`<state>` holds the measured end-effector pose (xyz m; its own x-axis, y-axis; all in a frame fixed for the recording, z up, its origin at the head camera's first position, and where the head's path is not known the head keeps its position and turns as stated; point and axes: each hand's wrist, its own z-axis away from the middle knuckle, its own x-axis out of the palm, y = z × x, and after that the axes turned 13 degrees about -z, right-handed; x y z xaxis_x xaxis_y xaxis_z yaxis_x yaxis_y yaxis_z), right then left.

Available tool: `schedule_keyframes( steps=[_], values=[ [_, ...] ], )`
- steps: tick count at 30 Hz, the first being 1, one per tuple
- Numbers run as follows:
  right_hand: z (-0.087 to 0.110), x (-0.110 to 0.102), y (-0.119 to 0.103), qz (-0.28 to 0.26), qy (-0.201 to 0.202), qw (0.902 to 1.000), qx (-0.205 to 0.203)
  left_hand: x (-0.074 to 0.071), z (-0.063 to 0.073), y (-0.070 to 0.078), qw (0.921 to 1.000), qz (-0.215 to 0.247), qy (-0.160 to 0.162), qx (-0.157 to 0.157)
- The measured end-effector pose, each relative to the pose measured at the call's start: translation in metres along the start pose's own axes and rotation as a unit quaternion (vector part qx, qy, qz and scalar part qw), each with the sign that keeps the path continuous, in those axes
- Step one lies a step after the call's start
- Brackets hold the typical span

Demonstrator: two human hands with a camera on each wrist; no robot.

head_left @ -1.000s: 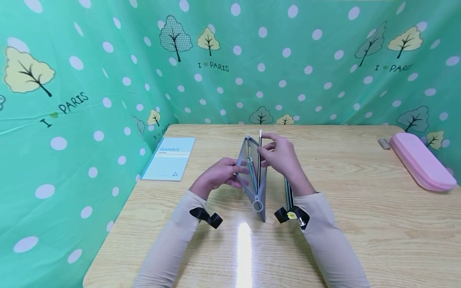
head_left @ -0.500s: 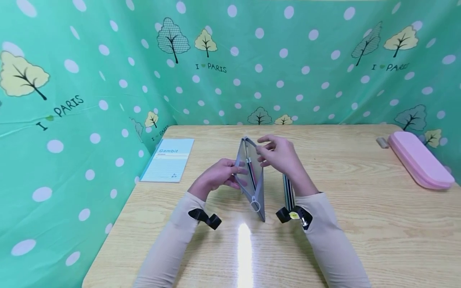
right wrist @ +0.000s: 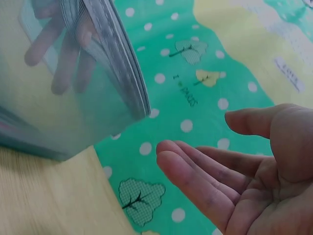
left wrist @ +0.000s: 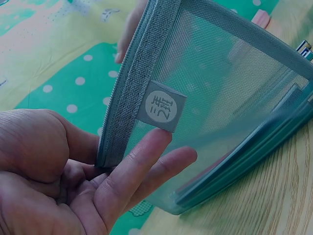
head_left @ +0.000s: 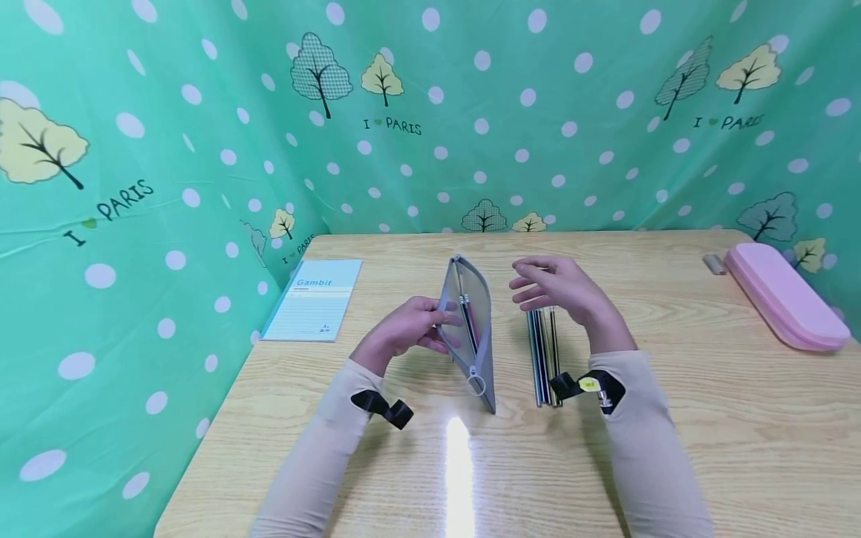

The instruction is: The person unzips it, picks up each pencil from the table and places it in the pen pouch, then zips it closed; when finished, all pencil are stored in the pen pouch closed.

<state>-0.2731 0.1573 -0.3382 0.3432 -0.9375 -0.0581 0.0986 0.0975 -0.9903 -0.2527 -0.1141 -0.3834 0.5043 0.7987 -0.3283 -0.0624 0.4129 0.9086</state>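
My left hand (head_left: 413, 326) holds a grey mesh zip pencil pouch (head_left: 486, 377) upright on the table, pinching its side near the open mouth. Several pencils (head_left: 470, 326) lean inside it, visible through the opening. In the left wrist view, two fingers lie along the outside mesh by a square label (left wrist: 161, 106). To the right of the pouch, my right hand (head_left: 558, 288) is empty, fingers extended, over the far ends of several pencils (head_left: 542, 359) lying side by side on the table. The right wrist view shows its thumb and fingers apart, with nothing between them.
A pale blue notebook (head_left: 315, 300) lies at the back left of the wooden table (head_left: 639, 448). At the far right sit a pink pencil case (head_left: 787, 295) and a small grey eraser (head_left: 714, 264). Green printed cloth (head_left: 572, 149) hangs behind and along the left.
A dark pencil in my right hand went down into the pouch and was let go. The right hand then moved right, over the pencils on the table. The left hand kept its hold.
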Motion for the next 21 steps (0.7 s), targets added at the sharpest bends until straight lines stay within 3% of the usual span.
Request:
schedule_keyframes(
  steps=[21],
  values=[
    [0.002, -0.048, 0.033, 0.014, -0.016, 0.9969, 0.075, -0.002, -0.001, 0.001, 1.0, 0.001, 0.001, -0.002]
  ],
)
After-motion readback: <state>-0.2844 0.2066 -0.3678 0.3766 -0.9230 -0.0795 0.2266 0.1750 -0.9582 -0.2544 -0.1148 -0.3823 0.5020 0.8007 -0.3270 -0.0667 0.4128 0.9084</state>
